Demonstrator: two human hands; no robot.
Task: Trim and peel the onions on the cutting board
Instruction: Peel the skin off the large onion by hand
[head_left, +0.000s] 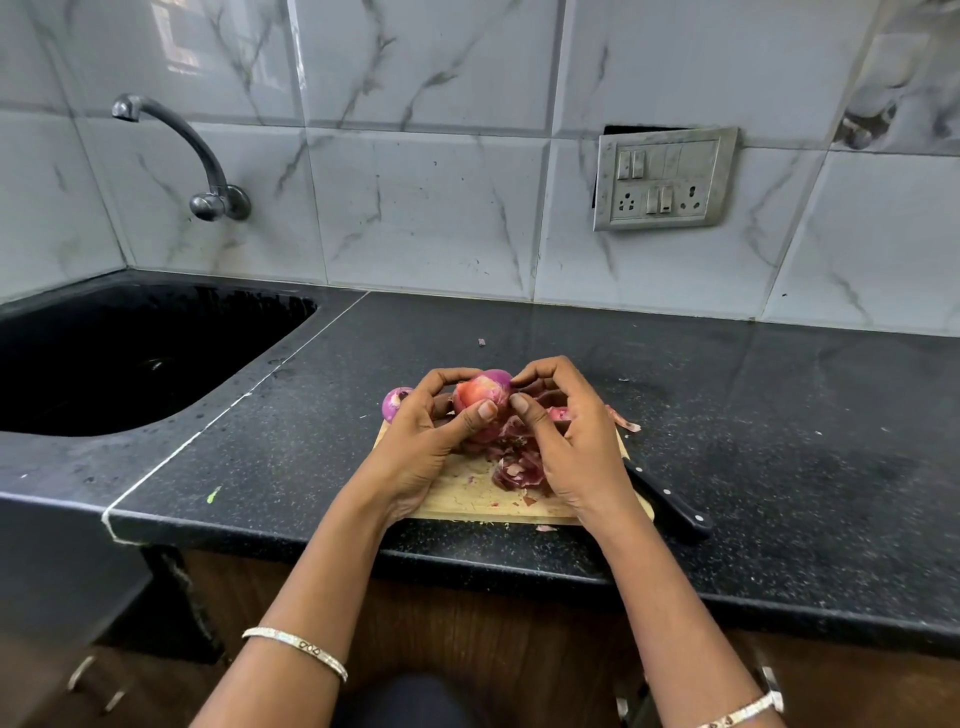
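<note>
Head view looks down on our two hands working above a wooden cutting board (457, 493) that lies on a black speckled counter (779, 415). We hold a red onion (480, 397) up over the far part of the board. Our left hand (421, 447) cups it from the left, fingers curled round its far side and the thumb pressed against its near face. Our right hand (566, 441) comes in from the right, its thumb and forefinger tips meeting at the onion's right edge, where they pinch the skin; the other fingers are curled behind. The onion's near face shows pale orange-pink, the far side a darker purple.

Below the held onion, a heap of purple-red peelings (517, 462) lies on the middle of the board, between our hands. A second onion (395, 402) sits at the board's far left corner, just beside our left knuckles; we cannot tell whether it rests on the board or on the counter. More peel scraps (626, 421) lie at the far right corner.

A black-handled knife (670, 501) lies along the board's right edge, its handle pointing toward us, its blade mostly hidden behind our right hand.

To the left the dark sink (130, 358) is set into the counter, with a metal tap (208, 171) on the marble-tiled wall above it. A switch plate (662, 179) is fixed to the wall at right. Each wrist carries a thin bangle (296, 649).
</note>
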